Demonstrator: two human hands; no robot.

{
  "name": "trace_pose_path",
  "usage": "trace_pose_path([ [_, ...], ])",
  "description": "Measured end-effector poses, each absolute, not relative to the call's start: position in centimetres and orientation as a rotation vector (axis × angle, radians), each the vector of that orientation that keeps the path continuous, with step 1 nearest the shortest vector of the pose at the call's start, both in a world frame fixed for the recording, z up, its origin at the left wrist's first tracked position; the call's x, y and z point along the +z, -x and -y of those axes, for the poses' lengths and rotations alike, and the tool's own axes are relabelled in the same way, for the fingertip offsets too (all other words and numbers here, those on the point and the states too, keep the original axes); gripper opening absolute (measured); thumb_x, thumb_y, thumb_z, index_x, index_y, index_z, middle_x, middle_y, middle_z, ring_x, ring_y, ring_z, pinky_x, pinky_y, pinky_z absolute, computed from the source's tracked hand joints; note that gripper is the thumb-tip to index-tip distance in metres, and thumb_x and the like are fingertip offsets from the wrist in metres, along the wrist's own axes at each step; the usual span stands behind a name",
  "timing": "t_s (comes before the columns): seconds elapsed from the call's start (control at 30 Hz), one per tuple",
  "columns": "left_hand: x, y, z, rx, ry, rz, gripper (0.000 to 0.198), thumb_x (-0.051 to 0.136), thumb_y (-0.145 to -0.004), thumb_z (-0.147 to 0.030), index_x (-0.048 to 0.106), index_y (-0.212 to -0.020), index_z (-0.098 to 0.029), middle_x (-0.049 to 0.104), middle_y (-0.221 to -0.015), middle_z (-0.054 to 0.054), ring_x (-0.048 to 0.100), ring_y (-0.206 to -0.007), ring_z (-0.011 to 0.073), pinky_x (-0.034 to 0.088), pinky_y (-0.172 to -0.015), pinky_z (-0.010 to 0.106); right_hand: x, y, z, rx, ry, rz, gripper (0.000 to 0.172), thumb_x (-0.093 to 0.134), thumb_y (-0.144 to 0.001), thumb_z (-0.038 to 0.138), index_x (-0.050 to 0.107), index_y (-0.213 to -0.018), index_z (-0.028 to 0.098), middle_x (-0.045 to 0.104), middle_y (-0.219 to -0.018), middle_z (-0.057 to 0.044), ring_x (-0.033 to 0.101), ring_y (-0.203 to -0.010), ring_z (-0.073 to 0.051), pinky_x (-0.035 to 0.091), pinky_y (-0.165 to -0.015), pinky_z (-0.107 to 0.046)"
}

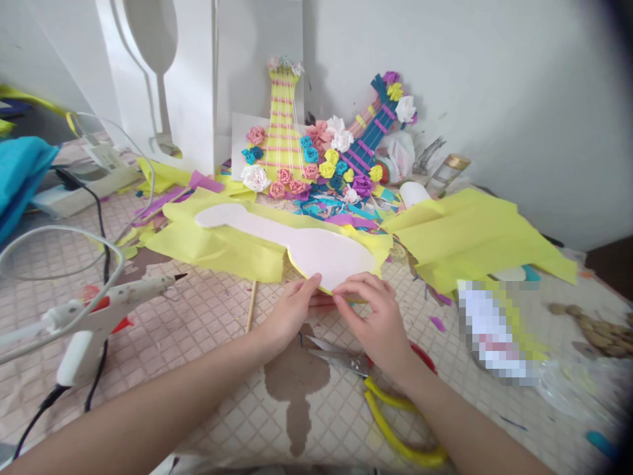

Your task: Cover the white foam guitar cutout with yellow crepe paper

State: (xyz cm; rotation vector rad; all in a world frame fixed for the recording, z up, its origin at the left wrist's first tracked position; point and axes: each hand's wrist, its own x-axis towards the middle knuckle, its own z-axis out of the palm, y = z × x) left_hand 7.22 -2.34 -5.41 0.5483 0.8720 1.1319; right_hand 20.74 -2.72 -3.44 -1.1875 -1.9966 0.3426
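Toward twelve o'clock from the scissors (341, 359), my left hand (291, 310) and right hand (380, 322) pinched the near rim of the guitar cutout (306, 247) lying on yellow paper (222, 249), a piece I judged light, stiff but creasable, best held at its broad rounded end.

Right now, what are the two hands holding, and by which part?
The left hand and right hand both hold the white guitar-shaped cutout at its wide, rounded near edge, over the yellow paper.
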Motion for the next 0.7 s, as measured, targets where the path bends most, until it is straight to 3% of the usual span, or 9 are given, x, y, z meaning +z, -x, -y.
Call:
trace_pose_path([
  [0.23,-5.5,-7.3,2.4,1.117,-0.577,-0.863,0.024,0.051,-0.082,-0.028,0.065,-0.081,-0.008,0.071,-0.084,0.015,0.065,-0.087,0.0247,0.05,-0.078,0.036,-3.4,-20.8,2.7,0.271,1.205,2.001,0.007,0.062,-0.075,0.016,0.061,-0.075,0.023,0.062,-0.076,0.002,0.056,-0.079,-0.016,0.033,-0.08,-0.036],
  [0.57,-6.2,-6.9,2.3,1.108,-0.657,-0.85,0.029,0.057,-0.079,-0.037,0.066,-0.08,-0.009,0.071,-0.081,0.013,0.065,-0.082,0.0242,0.049,-0.078,0.037,-3.4,-21.3,2.8,0.285,1.199,2.161,0.005,0.046,-0.087,0.018,0.049,-0.085,0.021,0.057,-0.086,-0.001,0.049,-0.087,-0.017,0.026,-0.083,-0.037],
  [0.7,-5.8,-6.9,2.2,1.128,-0.598,-0.854,0.024,0.052,-0.082,-0.029,0.066,-0.079,-0.009,0.071,-0.077,0.012,0.066,-0.079,0.0232,0.05,-0.077,0.037,-3.4,-21.7,2.6,0.306,1.168,2.164,0.003,0.047,-0.087,0.02,0.051,-0.088,0.02,0.058,-0.087,-0.002,0.05,-0.087,-0.017,0.029,-0.082,-0.036],
])
